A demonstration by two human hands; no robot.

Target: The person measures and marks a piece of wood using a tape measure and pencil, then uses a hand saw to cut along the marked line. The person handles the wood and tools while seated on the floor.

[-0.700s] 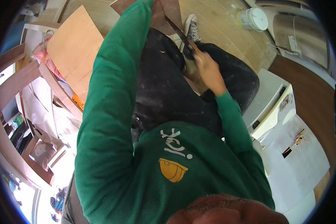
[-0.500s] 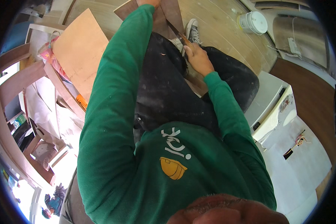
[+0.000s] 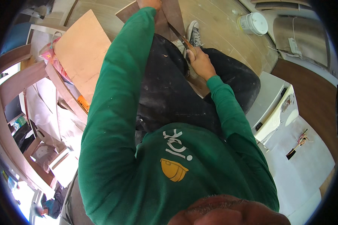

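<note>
My left hand point(image 3: 149, 4) is at the top edge, on a dark brown board point(image 3: 172, 15) in front of my legs; its fingers are mostly cut off or hidden. A handsaw point(image 3: 175, 30) lies diagonally against the board, its long dark blade angled away from me. My right hand point(image 3: 201, 63) is wrapped round the saw's wooden handle. My dark trousered legs point(image 3: 165, 86) are bent beneath my arms, and a sneaker point(image 3: 193, 33) shows just right of the blade.
A light plywood panel point(image 3: 80, 48) and wooden frames point(image 3: 22, 78) stand left. A white bucket point(image 3: 253, 23) is on the tiled floor, upper right. White cabinets or panels point(image 3: 304, 161) are right. Another person point(image 3: 52, 204) is at far lower left.
Since the first frame my right hand has moved forward and left with the saw. My left hand shows slightly more at the top edge as the view has shifted a little.
</note>
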